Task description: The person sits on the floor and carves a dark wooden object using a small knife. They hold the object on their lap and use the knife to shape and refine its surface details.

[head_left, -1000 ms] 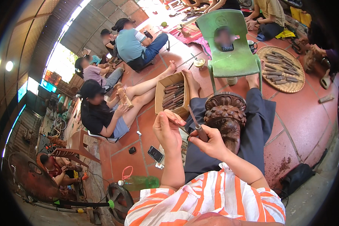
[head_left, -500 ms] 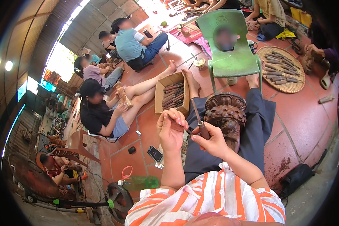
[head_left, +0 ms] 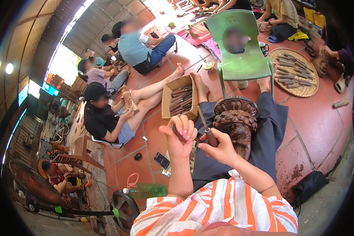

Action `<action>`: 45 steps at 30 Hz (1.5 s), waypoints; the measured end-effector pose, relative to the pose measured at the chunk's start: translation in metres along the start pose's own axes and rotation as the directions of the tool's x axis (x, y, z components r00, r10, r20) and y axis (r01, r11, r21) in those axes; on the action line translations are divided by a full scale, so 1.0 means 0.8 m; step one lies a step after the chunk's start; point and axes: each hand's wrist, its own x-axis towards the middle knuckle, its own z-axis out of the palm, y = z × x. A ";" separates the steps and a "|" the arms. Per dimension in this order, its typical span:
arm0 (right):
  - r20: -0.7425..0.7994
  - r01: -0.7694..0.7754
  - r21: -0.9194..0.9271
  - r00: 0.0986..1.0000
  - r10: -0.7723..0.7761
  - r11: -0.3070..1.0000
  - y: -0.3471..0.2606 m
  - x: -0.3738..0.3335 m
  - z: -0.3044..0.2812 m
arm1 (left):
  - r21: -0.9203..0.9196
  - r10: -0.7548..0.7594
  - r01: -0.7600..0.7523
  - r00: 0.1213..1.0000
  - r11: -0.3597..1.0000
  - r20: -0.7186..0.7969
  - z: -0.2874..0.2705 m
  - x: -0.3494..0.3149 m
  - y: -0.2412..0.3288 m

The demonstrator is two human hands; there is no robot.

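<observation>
Just above my lap, my right hand point(head_left: 221, 148) is closed round the wooden handle of a chisel point(head_left: 211, 137). Its thin metal shank points up and away from me. A small dark part shows by that hand's fingertips; I cannot make out what it is. My left hand point(head_left: 180, 137) is raised beside it, palm facing me, with the thumb out, the fingers loosely bent and nothing visible in it. Between my legs stands a dark brown carved wooden piece point(head_left: 236, 122) with layered petal-like relief, apart from the chisel's tip.
Ahead, a cardboard box point(head_left: 167, 100) holds several wooden-handled tools. More lie on a round woven tray point(head_left: 293, 91) at the far right. A green plastic chair point(head_left: 246, 67) stands beyond the carving. A co-worker point(head_left: 102, 114) sits at left. A phone point(head_left: 161, 160) and green bottle point(head_left: 147, 190) lie nearby.
My left hand has turned slightly, its thumb swinging out to the left and its fingers bending. The chisel in my right hand has shifted a little to the left and down.
</observation>
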 end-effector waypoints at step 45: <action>-0.235 0.170 -0.197 0.948 -0.214 0.966 0.016 0.005 -0.001 | 0.812 0.581 -0.195 0.788 0.550 -0.204 0.011 -0.004 -0.006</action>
